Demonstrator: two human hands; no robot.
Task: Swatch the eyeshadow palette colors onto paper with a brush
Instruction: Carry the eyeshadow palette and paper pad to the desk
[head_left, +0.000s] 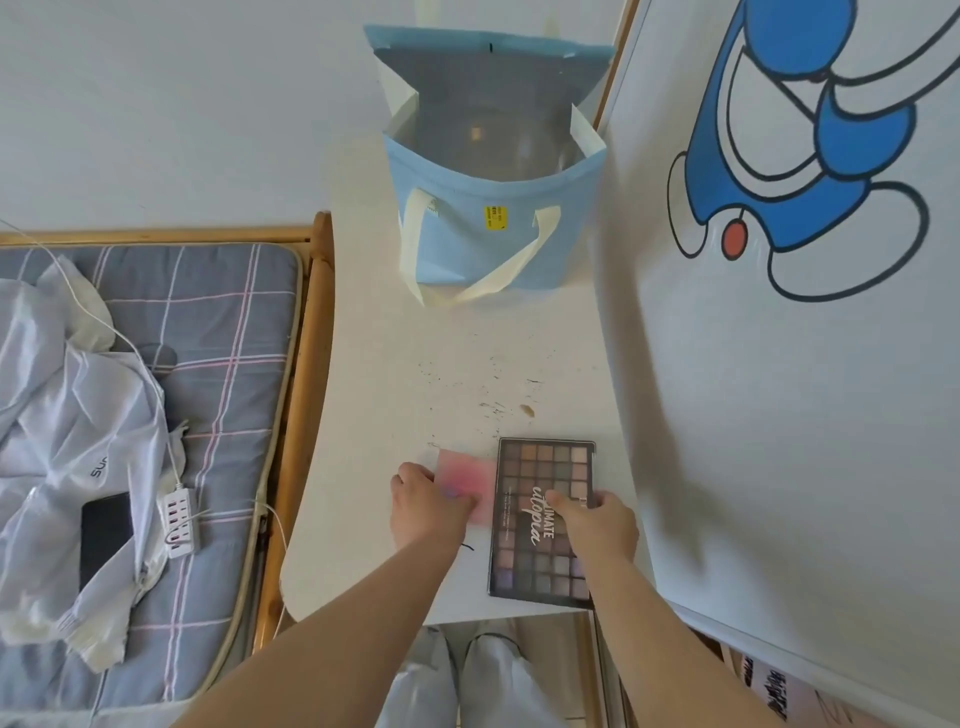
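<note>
- Head view: the palette (543, 522) lies flat on the table (395, 374), near right.
- It looks stiff, slim, probably light; best held by its edges.
- Right hand (597, 525) grips it across the middle.
- Left hand (428, 501) presses flat on the pink paper (467, 475), just left.
- No brush visible.

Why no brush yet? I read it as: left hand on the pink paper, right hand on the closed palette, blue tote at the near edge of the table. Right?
Not quite: the head view shows the blue tote at the table's far end. Left hand on the pink paper and right hand on the closed palette are correct.
</note>
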